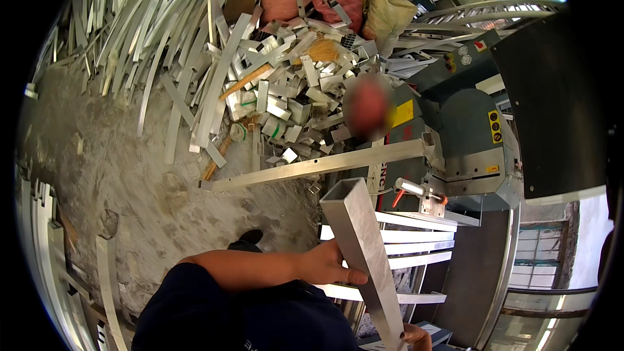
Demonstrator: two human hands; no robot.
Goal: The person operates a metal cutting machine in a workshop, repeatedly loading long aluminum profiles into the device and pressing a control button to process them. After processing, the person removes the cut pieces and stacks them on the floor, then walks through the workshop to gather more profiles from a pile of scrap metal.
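A square hollow metal tube [364, 253] slants across the front right, its open end pointing up and away from me. My left hand [337, 265] is closed around its middle from the left, thumb along the upper face. At the near lower end, my right hand [417, 336] grips the same tube; most of its fingers are out of sight. Beyond the raised end, a longer metal tube [312, 165] runs sideways, its right end at a grey-green machine [465, 133]. A clamp with a silver cylinder and orange-red parts [419, 192] sits at the machine's near side.
Short metal offcuts [292, 104] lie heaped ahead, with a broom [322, 51] and red and yellow sacks [338, 3]. Long metal strips [175, 32] lean at far left, others [49, 247] at near left. Pale rails [419, 246] run beneath the held tube. A blurred reddish shape [368, 107] is beside the machine.
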